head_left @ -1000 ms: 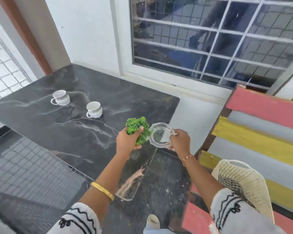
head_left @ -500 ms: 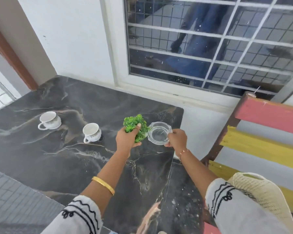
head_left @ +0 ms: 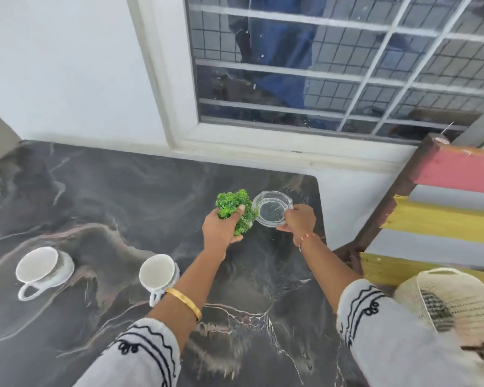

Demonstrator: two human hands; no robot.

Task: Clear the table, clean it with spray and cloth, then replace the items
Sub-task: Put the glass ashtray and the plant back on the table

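Note:
My left hand [head_left: 220, 226] grips a small green artificial plant [head_left: 232, 203] low over the dark marble table [head_left: 109, 196], near its far right corner. Right beside it, my right hand [head_left: 299, 220] holds a clear glass ashtray [head_left: 271, 209] by its near rim, just above or on the tabletop; I cannot tell if it touches. Two white cups stand on the table to the left: one [head_left: 41, 268] far left, the other [head_left: 157, 273] partly behind my left forearm.
A white wall and a barred window [head_left: 333, 65] rise behind the table. To the right stands a bench with red, grey and yellow slats [head_left: 442, 219]. A cream woven bag [head_left: 458, 300] hangs by my right arm.
Both hands have carried the plant and the ashtray forward from the table's near edge to its far right corner, and the view has moved closer to the table.

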